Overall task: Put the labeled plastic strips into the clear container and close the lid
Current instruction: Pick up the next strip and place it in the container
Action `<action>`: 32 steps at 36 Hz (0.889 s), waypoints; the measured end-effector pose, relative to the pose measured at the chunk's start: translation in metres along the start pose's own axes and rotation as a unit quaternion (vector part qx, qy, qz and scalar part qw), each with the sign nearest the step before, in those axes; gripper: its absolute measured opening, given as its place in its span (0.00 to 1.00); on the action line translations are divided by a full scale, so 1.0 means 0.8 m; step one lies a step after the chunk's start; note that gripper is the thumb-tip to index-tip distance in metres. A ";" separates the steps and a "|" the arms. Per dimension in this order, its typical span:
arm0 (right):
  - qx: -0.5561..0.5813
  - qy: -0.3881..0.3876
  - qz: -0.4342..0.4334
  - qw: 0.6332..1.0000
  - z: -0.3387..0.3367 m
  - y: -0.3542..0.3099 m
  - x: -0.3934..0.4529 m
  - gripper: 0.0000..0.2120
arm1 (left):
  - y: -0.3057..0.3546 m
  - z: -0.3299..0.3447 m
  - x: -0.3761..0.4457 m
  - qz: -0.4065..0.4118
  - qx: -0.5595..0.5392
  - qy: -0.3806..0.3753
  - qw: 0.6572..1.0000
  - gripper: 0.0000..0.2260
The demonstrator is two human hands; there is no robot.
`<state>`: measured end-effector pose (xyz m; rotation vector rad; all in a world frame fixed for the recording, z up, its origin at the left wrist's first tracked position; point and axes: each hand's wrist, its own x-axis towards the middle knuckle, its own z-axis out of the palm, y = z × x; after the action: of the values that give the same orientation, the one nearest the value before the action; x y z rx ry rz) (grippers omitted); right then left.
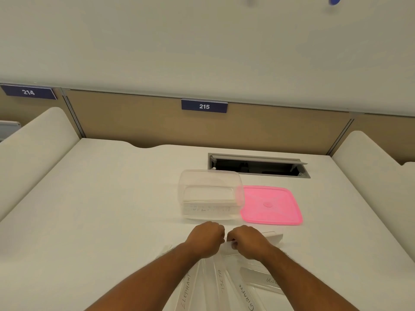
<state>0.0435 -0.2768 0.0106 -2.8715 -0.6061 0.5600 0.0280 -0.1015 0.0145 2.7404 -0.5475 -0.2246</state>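
Observation:
A clear plastic container (211, 194) stands open on the white desk, with a strip lying inside it. Its pink lid (271, 205) lies flat just to the right, touching it. In front of the container, my left hand (205, 237) and my right hand (246, 242) are both curled, pinching a clear strip (229, 242) between them. Several clear labeled strips fan out on the desk under my forearms: one reads ELEPHANT (186, 290), one BETA (221, 281), one GIRAFFE (246, 297). Another strip (272, 236) pokes out behind my right hand.
An open cable hatch (258, 167) is sunk into the desk behind the container. A tan partition with a sign reading 215 (204, 106) closes off the back. Padded white dividers (33, 142) rise on both sides.

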 end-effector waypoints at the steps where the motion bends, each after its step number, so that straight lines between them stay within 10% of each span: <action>1: -0.001 -0.001 -0.002 1.000 -0.002 0.000 0.000 0.13 | -0.001 0.000 0.000 -0.005 -0.007 0.003 1.000 0.09; 19: 0.181 0.065 0.045 0.980 -0.111 -0.005 0.014 0.06 | -0.003 -0.039 0.006 -0.106 -0.285 0.045 0.952 0.25; 32: 0.439 0.116 0.073 0.888 -0.134 -0.019 0.012 0.02 | -0.004 -0.049 -0.002 -0.098 -0.400 0.010 0.911 0.16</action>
<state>0.0877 -0.2666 0.1095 -2.0654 -0.0442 0.3605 0.0365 -0.0866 0.0501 1.9789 -0.1136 -0.3713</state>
